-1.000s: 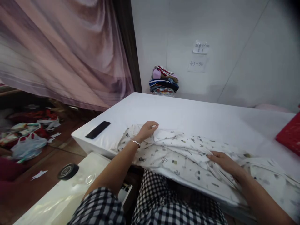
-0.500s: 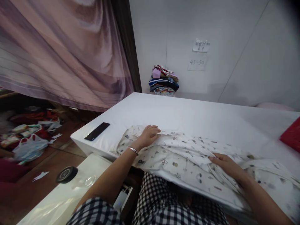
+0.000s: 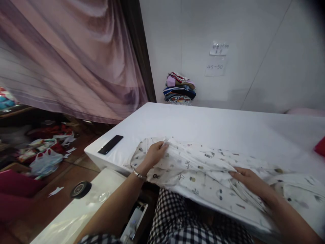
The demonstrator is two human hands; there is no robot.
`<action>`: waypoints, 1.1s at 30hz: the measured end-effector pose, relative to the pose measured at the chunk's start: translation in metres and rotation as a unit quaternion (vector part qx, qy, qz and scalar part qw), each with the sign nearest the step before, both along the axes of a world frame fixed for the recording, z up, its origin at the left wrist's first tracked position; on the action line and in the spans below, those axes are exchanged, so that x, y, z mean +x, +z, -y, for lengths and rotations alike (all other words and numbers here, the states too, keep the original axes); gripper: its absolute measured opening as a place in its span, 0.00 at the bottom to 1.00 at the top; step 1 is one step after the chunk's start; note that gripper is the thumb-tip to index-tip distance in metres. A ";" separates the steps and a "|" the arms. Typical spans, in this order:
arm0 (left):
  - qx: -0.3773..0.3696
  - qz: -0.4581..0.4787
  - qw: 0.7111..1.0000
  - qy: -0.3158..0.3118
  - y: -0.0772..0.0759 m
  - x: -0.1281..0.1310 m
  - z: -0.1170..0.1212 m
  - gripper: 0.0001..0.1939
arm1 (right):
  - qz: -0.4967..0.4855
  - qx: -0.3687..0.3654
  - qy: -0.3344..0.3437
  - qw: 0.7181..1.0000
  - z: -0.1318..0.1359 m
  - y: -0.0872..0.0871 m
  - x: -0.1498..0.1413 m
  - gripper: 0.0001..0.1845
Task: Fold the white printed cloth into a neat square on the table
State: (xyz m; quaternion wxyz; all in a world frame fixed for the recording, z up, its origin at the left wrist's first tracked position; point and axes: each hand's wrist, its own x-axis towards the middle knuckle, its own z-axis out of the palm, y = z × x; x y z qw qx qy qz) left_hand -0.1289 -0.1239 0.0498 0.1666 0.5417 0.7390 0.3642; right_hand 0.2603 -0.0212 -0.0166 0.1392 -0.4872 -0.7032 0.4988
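A white printed cloth (image 3: 190,176) with small dark and olive motifs lies along the near edge of the white table (image 3: 203,122), rumpled and partly in layers. My left hand (image 3: 155,153), with a bracelet at its wrist, pinches a raised edge of the cloth on the left. Further right, my right hand (image 3: 245,178) grips a gathered fold between thumb and fingers. Between the two hands the upper layer is stretched in a line. Which kind of article the cloth is, I cannot tell.
A black phone (image 3: 110,144) lies at the table's left corner. On the lower side surface sits a black round jar lid (image 3: 81,189). Folded fabrics (image 3: 179,87) are stacked by the wall. A plastic bag (image 3: 46,162) rests on the floor; something red (image 3: 320,146) shows at right.
My left hand has gone from lying flat with fingers stretched to pinching the cloth's edge and lifting it. The right hand keeps its hold. The view has shifted slightly.
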 end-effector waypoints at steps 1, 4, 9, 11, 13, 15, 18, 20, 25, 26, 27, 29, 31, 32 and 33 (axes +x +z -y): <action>0.003 -0.034 0.999 0.018 -0.002 -0.003 -0.014 0.15 | 0.016 0.019 -0.020 0.999 0.001 0.000 -0.001 0.29; -0.046 -0.125 0.991 0.029 -0.010 -0.009 -0.050 0.14 | 0.036 0.045 -0.045 0.997 0.002 -0.002 -0.003 0.29; -0.101 -0.154 0.981 0.053 -0.036 -0.011 -0.080 0.11 | 0.034 0.048 -0.038 0.998 0.002 -0.006 -0.003 0.30; -0.112 -0.132 0.983 0.064 -0.044 -0.012 -0.083 0.10 | 0.034 0.050 -0.034 0.998 0.001 -0.006 -0.002 0.29; -0.122 -0.108 0.984 0.069 -0.048 -0.013 -0.083 0.09 | 0.026 0.051 -0.031 0.998 0.001 -0.004 -0.003 0.28; -0.123 -0.090 0.986 0.070 -0.049 -0.014 -0.082 0.07 | 0.020 0.049 -0.018 0.998 0.001 -0.002 -0.003 0.26; -0.119 -0.077 0.988 0.065 -0.048 -0.014 -0.083 0.07 | 0.013 0.037 0.002 0.999 0.002 0.002 -0.005 0.25; -0.118 -0.064 0.989 0.062 -0.045 -0.015 -0.086 0.06 | 0.002 0.028 0.018 0.999 0.003 0.004 -0.005 0.25; -0.139 -0.015 0.989 0.040 -0.039 -0.017 -0.096 0.05 | 0.000 0.027 -0.003 1.000 0.004 0.003 -0.004 0.26; -0.144 -0.002 0.989 0.036 -0.038 -0.016 -0.099 0.06 | -0.002 0.028 -0.003 1.000 0.005 0.004 -0.004 0.26; -0.149 0.013 0.988 0.033 -0.037 -0.016 -0.101 0.06 | -0.005 0.028 0.004 1.000 0.005 0.005 -0.004 0.25; -0.147 0.044 0.988 0.025 -0.034 -0.014 -0.105 0.07 | -0.017 0.026 0.034 0.999 0.006 0.007 -0.005 0.24; -0.135 0.069 0.988 0.016 -0.033 -0.012 -0.106 0.08 | -0.026 0.023 0.054 0.998 0.007 0.010 -0.007 0.24; -0.126 0.080 0.989 0.013 -0.033 -0.012 -0.105 0.09 | -0.024 0.026 0.052 0.998 0.008 0.011 -0.007 0.24; -0.114 0.092 0.989 0.010 -0.033 -0.012 -0.104 0.11 | -0.020 0.030 0.044 0.998 0.008 0.012 -0.008 0.24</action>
